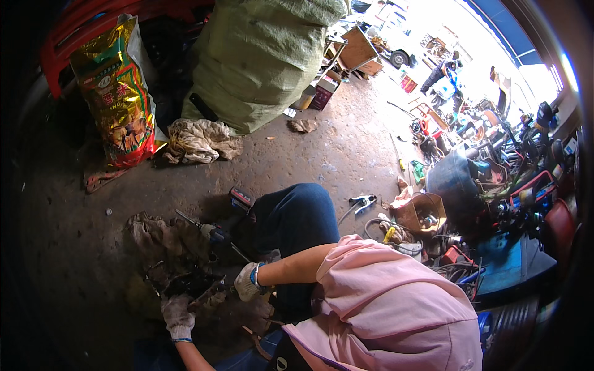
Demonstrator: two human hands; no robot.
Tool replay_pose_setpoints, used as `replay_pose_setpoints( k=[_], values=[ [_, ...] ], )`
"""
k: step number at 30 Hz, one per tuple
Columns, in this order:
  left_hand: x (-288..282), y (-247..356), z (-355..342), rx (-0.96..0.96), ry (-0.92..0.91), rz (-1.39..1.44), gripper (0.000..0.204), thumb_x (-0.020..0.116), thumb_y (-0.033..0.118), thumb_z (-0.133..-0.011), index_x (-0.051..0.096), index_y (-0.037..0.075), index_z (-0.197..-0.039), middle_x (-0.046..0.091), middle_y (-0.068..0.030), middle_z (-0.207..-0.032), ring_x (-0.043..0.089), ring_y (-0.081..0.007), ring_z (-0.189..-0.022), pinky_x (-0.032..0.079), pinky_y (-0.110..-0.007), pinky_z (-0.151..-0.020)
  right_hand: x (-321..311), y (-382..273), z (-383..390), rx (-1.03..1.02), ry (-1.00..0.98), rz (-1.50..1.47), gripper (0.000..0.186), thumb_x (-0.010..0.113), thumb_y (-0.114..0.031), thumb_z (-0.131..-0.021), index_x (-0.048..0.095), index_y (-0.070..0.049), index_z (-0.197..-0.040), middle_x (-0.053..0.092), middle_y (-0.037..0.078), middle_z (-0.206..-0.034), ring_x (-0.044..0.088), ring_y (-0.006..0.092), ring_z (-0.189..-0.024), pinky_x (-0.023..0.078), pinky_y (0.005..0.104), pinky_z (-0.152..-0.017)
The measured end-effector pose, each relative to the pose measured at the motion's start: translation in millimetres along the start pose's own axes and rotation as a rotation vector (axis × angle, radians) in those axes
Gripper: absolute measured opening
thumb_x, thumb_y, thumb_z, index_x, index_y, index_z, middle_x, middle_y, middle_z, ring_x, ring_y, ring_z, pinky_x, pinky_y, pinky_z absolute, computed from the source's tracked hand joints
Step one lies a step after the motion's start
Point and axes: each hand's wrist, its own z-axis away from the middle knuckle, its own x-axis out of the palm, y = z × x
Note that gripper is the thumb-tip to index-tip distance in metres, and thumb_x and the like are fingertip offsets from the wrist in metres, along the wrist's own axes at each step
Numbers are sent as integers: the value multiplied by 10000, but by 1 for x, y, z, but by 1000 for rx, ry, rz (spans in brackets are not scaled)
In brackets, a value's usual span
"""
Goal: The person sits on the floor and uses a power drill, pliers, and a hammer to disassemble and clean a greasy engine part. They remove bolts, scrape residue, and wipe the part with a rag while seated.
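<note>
My gloved left hand [178, 319] is closed on a dark, greasy metal assembly [179, 281] low on the floor. My gloved right hand [247, 281] is closed at the assembly's right side; what it holds is too dark to make out. Just beyond lies a blue-and-black power tool [216, 234] with a long bit, and a thin metal rod [239, 252] runs near my right hand. A dirty brown rag [154, 235] lies behind the assembly. A black-and-red tool battery or case [241, 199] rests by my bent knee [294, 216].
A gold-and-red sack [114, 93], crumpled cloth [201, 142] and large woven bag [260, 62] stand ahead. At right are a clamp [365, 202], cut container [421, 213], cables and piled machinery [458, 179]. Another person [439, 75] is in the bright doorway area.
</note>
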Motion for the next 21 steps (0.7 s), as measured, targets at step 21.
replay_pose_setpoints(
  k=[21],
  values=[
    [-19, 8, -6, -11, -13, 106, 387, 744, 185, -627, 738, 193, -1014, 725, -74, -1048, 657, -291, -1025, 490, -447, -952, -2, -3, 2, 11, -3, -12, 360, 523, -352, -927, 734, -152, -1139, 700, 75, -1210, 630, 209, -1157, 489, 353, -948]
  ],
)
